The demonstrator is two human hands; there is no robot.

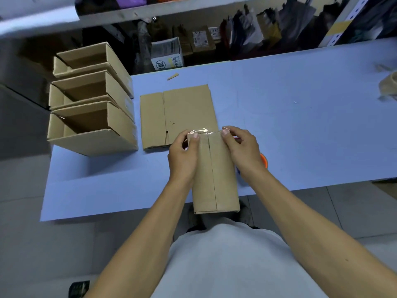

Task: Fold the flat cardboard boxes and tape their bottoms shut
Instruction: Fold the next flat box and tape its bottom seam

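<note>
Taping step: both hands, left and right, pinch clear shiny tape across the folded brown cardboard box's far edge. Next, probably: press tape flat along seam.

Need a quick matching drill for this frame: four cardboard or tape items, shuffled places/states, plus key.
Things:
1. held box
2. flat box stack
3. three folded boxes
4. clear tape strip

Places/states:
A. lying flat mid-table
B. stretched between both hands over the box's far edge
C. open, in a row at the table's left end
D. at the near table edge, bottom seam up

Pairs: 1-D, 2-A, 3-C, 4-B
</note>
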